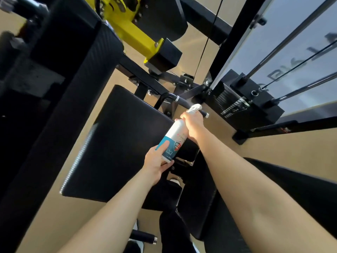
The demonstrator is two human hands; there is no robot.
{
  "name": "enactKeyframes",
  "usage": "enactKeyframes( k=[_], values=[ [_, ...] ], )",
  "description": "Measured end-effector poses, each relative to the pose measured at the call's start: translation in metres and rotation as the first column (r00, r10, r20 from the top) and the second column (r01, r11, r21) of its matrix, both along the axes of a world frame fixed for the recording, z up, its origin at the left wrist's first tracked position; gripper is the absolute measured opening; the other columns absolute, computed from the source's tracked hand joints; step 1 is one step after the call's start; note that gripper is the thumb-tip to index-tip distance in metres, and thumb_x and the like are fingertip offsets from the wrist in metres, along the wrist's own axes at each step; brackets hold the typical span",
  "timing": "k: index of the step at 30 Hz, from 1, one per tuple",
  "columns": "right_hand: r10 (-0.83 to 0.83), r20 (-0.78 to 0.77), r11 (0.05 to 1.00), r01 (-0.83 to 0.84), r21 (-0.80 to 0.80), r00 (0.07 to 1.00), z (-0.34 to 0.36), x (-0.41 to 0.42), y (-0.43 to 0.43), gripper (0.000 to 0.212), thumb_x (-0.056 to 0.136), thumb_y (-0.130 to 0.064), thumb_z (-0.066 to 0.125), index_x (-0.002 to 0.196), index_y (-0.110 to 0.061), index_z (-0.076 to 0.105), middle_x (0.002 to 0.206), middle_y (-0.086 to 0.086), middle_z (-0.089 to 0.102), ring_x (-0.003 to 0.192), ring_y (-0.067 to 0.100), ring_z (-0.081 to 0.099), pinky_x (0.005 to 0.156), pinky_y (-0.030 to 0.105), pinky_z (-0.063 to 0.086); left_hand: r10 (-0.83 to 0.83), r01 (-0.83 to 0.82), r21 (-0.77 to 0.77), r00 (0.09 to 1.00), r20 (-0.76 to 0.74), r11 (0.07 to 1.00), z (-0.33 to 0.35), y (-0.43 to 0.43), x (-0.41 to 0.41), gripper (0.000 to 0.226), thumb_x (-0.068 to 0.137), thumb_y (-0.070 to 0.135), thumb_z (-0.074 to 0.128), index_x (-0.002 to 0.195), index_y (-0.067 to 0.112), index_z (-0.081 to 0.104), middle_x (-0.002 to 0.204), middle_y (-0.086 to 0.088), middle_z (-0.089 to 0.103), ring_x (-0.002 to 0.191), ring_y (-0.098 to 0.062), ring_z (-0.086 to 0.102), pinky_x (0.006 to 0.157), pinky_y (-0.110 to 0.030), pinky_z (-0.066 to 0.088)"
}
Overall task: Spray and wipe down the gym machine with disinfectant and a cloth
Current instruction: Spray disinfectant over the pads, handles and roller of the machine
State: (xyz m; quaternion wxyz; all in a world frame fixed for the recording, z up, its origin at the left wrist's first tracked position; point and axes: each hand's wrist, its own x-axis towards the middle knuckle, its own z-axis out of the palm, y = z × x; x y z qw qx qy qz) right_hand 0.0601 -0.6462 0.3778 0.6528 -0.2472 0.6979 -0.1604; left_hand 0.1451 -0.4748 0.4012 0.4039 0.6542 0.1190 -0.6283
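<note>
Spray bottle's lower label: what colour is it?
Teal-blue label on the white plastic spray bottle; head view.

White tilted spray bottle (174,137), teal label

Your spray bottle (173,137): smooth white plastic, glossy teal label, white plastic trigger head. Seat pad (116,143): black vinyl-look upholstery, mostly matt, sheen along its left edge. Tall pad (87,73) on your left: black, fine woven-look texture. Yellow arm (131,30), far: glossy painted metal. Frame post (244,39): black painted metal, satin. Guide rods (291,38), right: bare polished metal. Panel (291,15) behind them: frosted, translucent; plastic or glass, can't tell. Handle bar (183,102) by the bottle: matt black grip, shiny metal collars. Floor (273,143): smooth, tan, low sheen.
</note>
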Motion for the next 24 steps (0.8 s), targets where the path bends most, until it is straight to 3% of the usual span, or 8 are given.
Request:
enactKeyframes(
  k=[4, 8, 10, 14, 18, 22, 24],
  values=[
    [0.026, -0.023, 1.0, -0.026, -0.003, 0.999, -0.011, -0.002, -0.014, 0.041, 0.099, -0.01, 0.063, 0.136, -0.016, 0.048, 0.11, 0.009, 0.06, 0.096, 0.021, 0.068, 0.061, 0.025, 0.056, -0.001, 0.002, 0.035, 1.0, -0.028, 0.999, -0.008, -0.013, -0.002, 0.046, 0.091, 0.036, 0.077, 0.128, 0.017, 0.057, 0.128, -0.011, 0.064, 0.118, -0.029, 0.065, 0.095, -0.048, 0.061],
    [0.048, -0.057, 0.997, -0.045, 0.059, 0.997, -0.024, -0.013, -0.018, 0.045, 0.098, -0.015, 0.066, 0.137, -0.02, 0.044, 0.108, 0.006, 0.061, 0.1, 0.023, 0.07, 0.085, 0.035, 0.063, -0.032, 0.035, 0.063, 0.999, -0.034, 0.997, -0.012, -0.02, -0.012, 0.046, 0.091, 0.038, 0.076, 0.128, 0.017, 0.058, 0.127, -0.011, 0.065, 0.116, -0.028, 0.066, 0.091, -0.046, 0.063],
    [0.023, -0.092, 0.997, -0.016, 0.08, 0.996, -0.027, -0.021, -0.021, 0.044, 0.098, -0.015, 0.066, 0.137, -0.018, 0.046, 0.108, 0.007, 0.061, 0.1, 0.024, 0.07, 0.088, 0.036, 0.062, -0.055, 0.058, 0.071, 0.998, -0.039, 0.996, -0.014, -0.023, -0.018, 0.046, 0.092, 0.039, 0.076, 0.128, 0.017, 0.058, 0.127, -0.01, 0.064, 0.116, -0.029, 0.066, 0.09, -0.045, 0.063],
    [0.031, -0.137, 0.996, -0.02, 0.086, 0.99, -0.027, -0.043, -0.022, 0.044, 0.096, -0.017, 0.067, 0.136, -0.015, 0.048, 0.114, 0.009, 0.063, 0.086, 0.02, 0.066, 0.06, 0.024, 0.054, -0.084, 0.088, 0.094, 0.995, -0.052, 0.992, -0.015, -0.031, -0.028, 0.047, 0.092, 0.039, 0.075, 0.13, 0.017, 0.057, 0.129, -0.01, 0.063, 0.116, -0.029, 0.065, 0.089, -0.045, 0.064],
    [0.047, -0.192, 0.995, -0.028, 0.1, 0.98, -0.028, -0.055, -0.02, 0.045, 0.094, -0.025, 0.073, 0.134, -0.018, 0.053, 0.114, 0.006, 0.066, 0.089, 0.021, 0.068, 0.062, 0.022, 0.052, -0.112, 0.115, 0.107, 0.993, -0.041, 0.988, -0.013, -0.034, -0.037, 0.049, 0.092, 0.04, 0.076, 0.13, 0.017, 0.057, 0.128, -0.009, 0.062, 0.115, -0.028, 0.065, 0.086, -0.043, 0.064],
    [-0.056, -0.151, 0.994, 0.069, 0.08, 0.987, -0.026, -0.054, -0.014, 0.039, 0.092, -0.015, 0.075, 0.125, -0.018, 0.055, 0.117, 0.008, 0.066, 0.087, 0.022, 0.069, 0.065, 0.027, 0.06, -0.131, 0.131, 0.097, 0.991, -0.007, 0.987, -0.012, -0.026, -0.036, 0.049, 0.091, 0.04, 0.076, 0.13, 0.019, 0.056, 0.129, -0.009, 0.063, 0.116, -0.027, 0.066, 0.087, -0.044, 0.064],
    [-0.098, -0.119, 0.991, 0.108, 0.082, 0.988, -0.021, -0.049, -0.009, 0.036, 0.091, -0.011, 0.074, 0.122, -0.017, 0.057, 0.114, 0.009, 0.066, 0.084, 0.022, 0.069, 0.057, 0.026, 0.059, -0.14, 0.14, 0.08, 0.99, -0.004, 0.987, -0.01, -0.018, -0.031, 0.049, 0.091, 0.041, 0.077, 0.13, 0.019, 0.057, 0.129, -0.01, 0.064, 0.116, -0.028, 0.066, 0.087, -0.045, 0.064]
  ],
)
